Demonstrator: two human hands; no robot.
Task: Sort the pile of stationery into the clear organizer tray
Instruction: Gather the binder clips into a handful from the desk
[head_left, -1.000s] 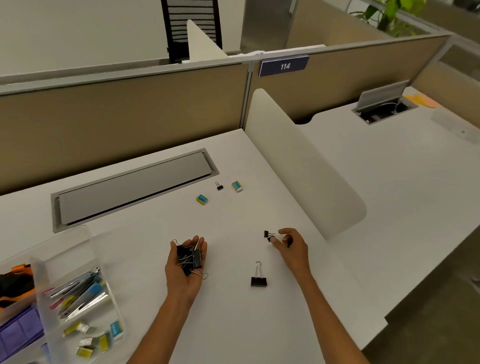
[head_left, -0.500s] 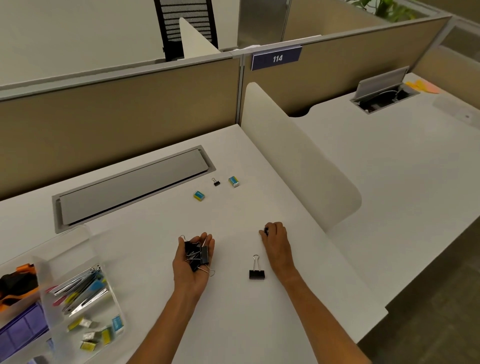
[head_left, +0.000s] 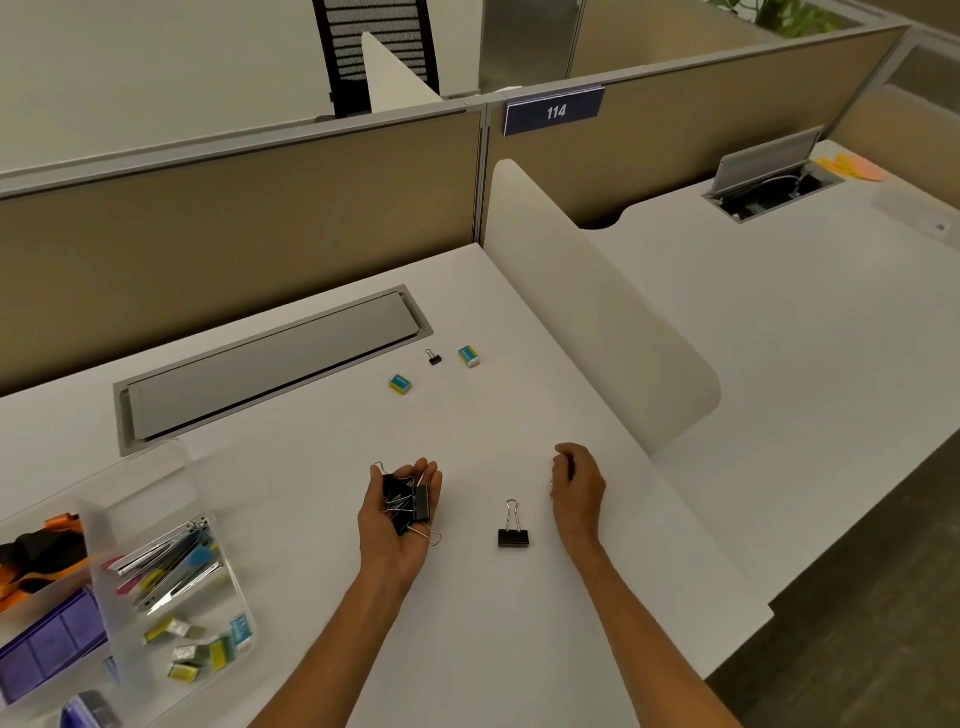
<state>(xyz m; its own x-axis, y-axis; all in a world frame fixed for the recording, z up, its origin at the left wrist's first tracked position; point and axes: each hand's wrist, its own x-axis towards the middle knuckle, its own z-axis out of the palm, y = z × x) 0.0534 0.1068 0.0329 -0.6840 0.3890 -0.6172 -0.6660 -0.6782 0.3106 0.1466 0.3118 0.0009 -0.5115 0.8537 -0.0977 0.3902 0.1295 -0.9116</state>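
My left hand (head_left: 388, 552) lies palm up on the white desk, cupping a bunch of several black binder clips (head_left: 410, 503). To its right, my right hand (head_left: 577, 491) rests knuckles up with its fingers curled shut; the small black clip it pinched earlier is hidden inside it. Between the hands a larger black binder clip (head_left: 513, 536) lies loose. Farther back are a tiny black clip (head_left: 434, 357) and two small yellow-blue boxes (head_left: 399, 383) (head_left: 469, 356). The clear organizer tray (head_left: 248, 618) stands at the lower left, holding metal clips, small boxes and purple items.
A grey cable hatch (head_left: 270, 366) is set into the desk behind the loose items. A white curved divider (head_left: 597, 312) rises along the desk's right side, and a beige partition (head_left: 234, 218) closes the back. The desk's front-right edge (head_left: 748, 639) drops to the floor.
My right hand, which pinched a small black clip in its fingertips, has turned knuckles up and closed over it. The left hand has stayed in place with its clips.
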